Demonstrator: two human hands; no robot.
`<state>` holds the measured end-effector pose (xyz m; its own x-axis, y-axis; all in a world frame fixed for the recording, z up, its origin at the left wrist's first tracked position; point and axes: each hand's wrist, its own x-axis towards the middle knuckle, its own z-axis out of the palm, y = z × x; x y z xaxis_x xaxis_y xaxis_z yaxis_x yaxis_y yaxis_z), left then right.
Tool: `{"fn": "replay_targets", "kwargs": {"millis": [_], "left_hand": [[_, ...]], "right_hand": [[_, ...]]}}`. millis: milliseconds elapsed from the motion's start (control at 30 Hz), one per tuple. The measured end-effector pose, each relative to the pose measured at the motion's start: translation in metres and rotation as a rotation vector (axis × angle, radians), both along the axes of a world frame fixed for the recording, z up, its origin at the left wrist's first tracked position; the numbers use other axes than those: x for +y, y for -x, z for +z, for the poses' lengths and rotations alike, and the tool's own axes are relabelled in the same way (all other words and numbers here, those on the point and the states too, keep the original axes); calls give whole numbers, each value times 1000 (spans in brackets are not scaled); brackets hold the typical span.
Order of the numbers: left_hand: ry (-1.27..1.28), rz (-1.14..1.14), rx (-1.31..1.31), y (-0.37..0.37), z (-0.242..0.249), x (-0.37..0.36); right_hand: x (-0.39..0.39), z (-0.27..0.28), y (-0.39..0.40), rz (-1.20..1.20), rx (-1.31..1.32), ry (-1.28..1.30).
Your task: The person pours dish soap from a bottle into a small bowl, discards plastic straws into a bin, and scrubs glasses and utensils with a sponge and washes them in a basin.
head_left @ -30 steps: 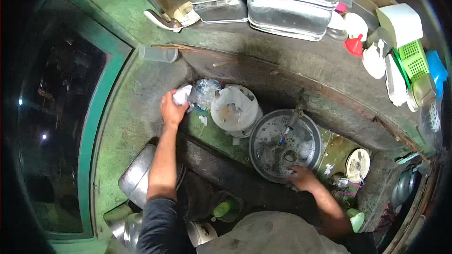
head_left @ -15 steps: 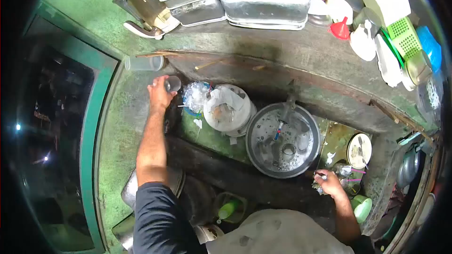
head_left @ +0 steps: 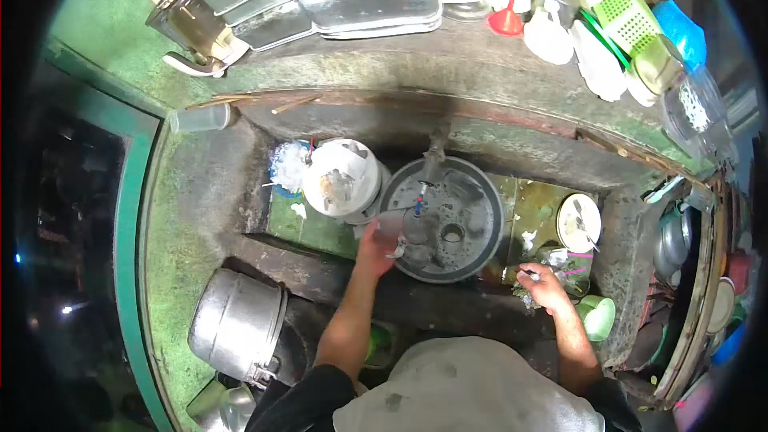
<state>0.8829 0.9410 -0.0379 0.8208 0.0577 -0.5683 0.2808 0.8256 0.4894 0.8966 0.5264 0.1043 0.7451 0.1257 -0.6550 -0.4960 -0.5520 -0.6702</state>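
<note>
My left hand (head_left: 374,254) holds a clear cup (head_left: 391,228) at the left rim of a round grey basin (head_left: 498,228). Soapy water and several submerged items show in the basin, under a tap (head_left: 433,162). My right hand (head_left: 544,286) is closed at the right, beyond the basin, pinching something dark and small that I cannot make out. Crumpled clear plastic (head_left: 558,257) with a pink straw lies beside it. A white bucket (head_left: 342,178) with wet scraps stands left of the basin.
Metal trays (head_left: 372,5) line the upper ledge, with a red funnel (head_left: 506,19) and a green basket (head_left: 629,16) farther right. A large pot (head_left: 237,322) sits lower left. A white bowl (head_left: 578,222) and a green cup (head_left: 596,318) are at the right. A clear container (head_left: 200,118) lies upper left.
My left hand has moved right and down with the clear cup, from the left ledge to the basin's rim. My right hand stays beside the plastic. The whole view has shifted.
</note>
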Motion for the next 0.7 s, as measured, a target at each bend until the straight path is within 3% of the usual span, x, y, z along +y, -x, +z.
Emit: {"fn": "replay_targets", "kwargs": {"millis": [33,100,200,233,333,400,467,533,567,633,667,700], "left_hand": [[68,-5,5,-1,-19,-15],[184,90,194,-16,12,-45],[261,75,124,-25,13,-49],[386,140,239,-31,7,-51],[148,137,12,-38,0,-70],[220,216,51,-40,-19,-66],[144,102,31,-41,-19,-66],[27,122,105,-41,31,-90],[-5,74,138,-46,28,-98],[-101,-109,150,-52,11,-118],[-163,-231,119,-56,31,-149],[-421,-350,0,-48,51,-182]], "right_hand": [[-5,3,1,27,-43,-21],[-25,-7,10,55,-113,-64],[-48,8,22,71,-167,-3],[-59,4,28,39,-183,15],[-89,6,47,-101,-84,-47],[-102,21,55,-112,-61,12],[-134,14,68,-157,-123,-5],[-171,11,83,-379,-186,-179],[-200,0,94,-525,-217,-278],[-237,29,111,-949,-92,-735],[-252,36,119,-991,-110,-720],[-264,40,122,-1037,-151,-660]]}}
